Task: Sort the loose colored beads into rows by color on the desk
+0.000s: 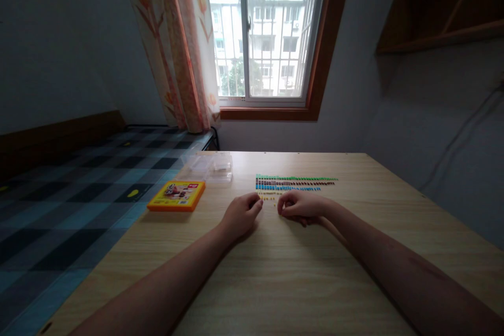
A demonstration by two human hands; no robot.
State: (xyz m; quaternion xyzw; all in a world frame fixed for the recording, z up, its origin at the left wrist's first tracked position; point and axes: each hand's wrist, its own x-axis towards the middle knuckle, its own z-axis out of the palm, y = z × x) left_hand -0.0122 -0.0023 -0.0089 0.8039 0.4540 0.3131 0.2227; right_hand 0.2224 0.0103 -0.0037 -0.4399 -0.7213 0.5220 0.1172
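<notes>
Both my hands rest on a light wooden table, close together near its middle. My left hand has its fingers curled in, fingertips pinched near a short row of tiny yellow pieces. My right hand is curled the same way just right of those pieces. What either pinch holds is too small to make out. Just beyond lie rows of tiny beads: a green row, a dark brown row and a blue row.
A yellow and orange flat box lies at the table's left edge. A clear plastic container stands behind it. A bed with a checked blue cover adjoins on the left. A window with a curtain faces me.
</notes>
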